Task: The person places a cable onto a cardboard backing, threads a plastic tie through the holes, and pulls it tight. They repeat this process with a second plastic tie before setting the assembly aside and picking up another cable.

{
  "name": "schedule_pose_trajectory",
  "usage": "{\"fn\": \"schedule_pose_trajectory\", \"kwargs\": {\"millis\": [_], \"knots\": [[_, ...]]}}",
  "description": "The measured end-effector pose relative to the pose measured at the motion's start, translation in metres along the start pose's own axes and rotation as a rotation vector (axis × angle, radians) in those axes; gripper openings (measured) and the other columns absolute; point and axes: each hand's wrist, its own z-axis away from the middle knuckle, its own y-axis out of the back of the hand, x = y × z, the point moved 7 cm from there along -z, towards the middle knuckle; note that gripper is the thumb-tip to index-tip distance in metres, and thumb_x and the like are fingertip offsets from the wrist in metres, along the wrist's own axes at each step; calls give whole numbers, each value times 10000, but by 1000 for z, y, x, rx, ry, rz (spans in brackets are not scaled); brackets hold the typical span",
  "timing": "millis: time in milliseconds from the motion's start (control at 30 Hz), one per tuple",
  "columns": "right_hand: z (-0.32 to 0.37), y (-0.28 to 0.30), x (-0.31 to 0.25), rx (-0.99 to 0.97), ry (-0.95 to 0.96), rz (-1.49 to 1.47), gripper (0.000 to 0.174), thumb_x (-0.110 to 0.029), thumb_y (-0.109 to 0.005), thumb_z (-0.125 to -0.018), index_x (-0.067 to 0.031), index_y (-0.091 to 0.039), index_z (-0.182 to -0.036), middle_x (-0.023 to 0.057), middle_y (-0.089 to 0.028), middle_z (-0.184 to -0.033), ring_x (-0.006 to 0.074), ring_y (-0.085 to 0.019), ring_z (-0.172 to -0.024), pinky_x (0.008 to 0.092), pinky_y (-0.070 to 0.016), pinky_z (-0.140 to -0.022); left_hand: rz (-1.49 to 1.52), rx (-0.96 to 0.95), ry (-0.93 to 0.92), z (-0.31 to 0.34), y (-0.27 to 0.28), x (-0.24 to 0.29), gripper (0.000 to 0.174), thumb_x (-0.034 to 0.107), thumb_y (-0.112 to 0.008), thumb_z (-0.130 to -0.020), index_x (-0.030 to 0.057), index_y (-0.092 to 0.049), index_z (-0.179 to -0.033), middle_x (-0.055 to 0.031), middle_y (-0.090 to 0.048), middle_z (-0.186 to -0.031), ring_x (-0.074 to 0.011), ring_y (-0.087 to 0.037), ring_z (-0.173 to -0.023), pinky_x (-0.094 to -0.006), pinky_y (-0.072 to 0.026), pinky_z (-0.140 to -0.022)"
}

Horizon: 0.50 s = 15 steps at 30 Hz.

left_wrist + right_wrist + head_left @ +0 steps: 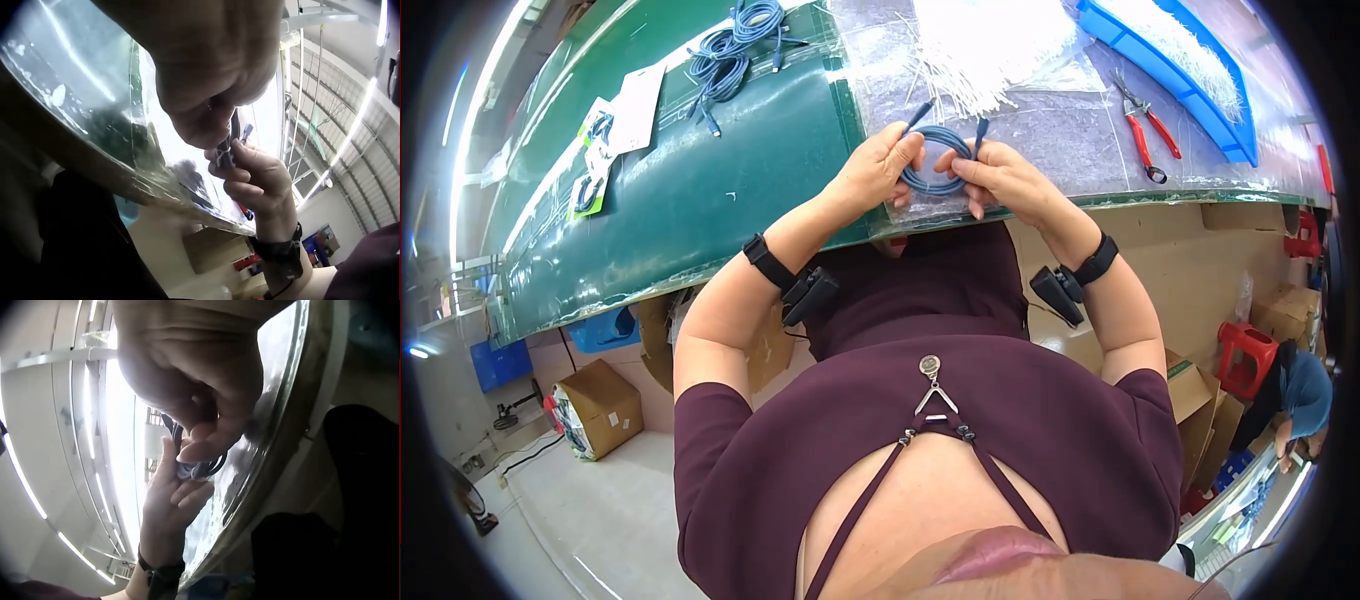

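Observation:
A blue cable (941, 186), wound into a round coil, is held between both hands over the table's front edge. My left hand (874, 167) pinches the coil's left side between thumb and fingers, and one dark plug end (919, 113) sticks up beside it. The right hand (1006, 180) grips the opposite side, with the other plug end (981, 130) rising above its fingers. In the left wrist view, a thin white strand (222, 151) shows across the coil near the fingertips. Palms and knuckles hide part of the coil in both wrist views.
Behind the hands lies a pile of white ties (970, 85). Red-handled cutters (1142, 135) and a blue tray (1175, 85) of white pieces are to the right. Several coiled cables (725, 65) and packaged cables (595, 160) lie on the green mat (730, 180) at left.

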Motion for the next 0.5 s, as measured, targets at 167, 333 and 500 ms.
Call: {"fn": "schedule_pose_trajectory", "kwargs": {"millis": [167, 333, 500], "knots": [[28, 30, 6, 127, -30, -202, 291, -215, -546, -954, 20, -601, -1116, -16, -506, -680, 79, -531, -524, 199, -454, -511, 157, -172, 44, -21, -4, 5, 308, 311, -464, -998, 22, -529, -913, -21, -500, -655, -89, -463, -455, -254, -425, -463], [41, 71, 9, 299, 84, -351, 297, -201, -530, -966, 12, -579, -1167, -22, -506, -712, 77, -544, -585, 216, -516, -586, -572, 239, -316, -68, 56, 37, 187, 197, -572, -935, 13, -604, -933, -73, -592, -731, -137, -537, -577, -285, -455, -580], [42, 80, 15, 397, 236, -483, 297, -161, -527, -965, 10, -553, -1207, -10, -522, -836, 73, -546, -680, 269, -564, -684, -809, 402, -591, -88, 70, 48, 120, 118, -634, -866, 5, -631, -909, -108, -630, -785, -180, -595, -679, -320, -473, -644]]}}
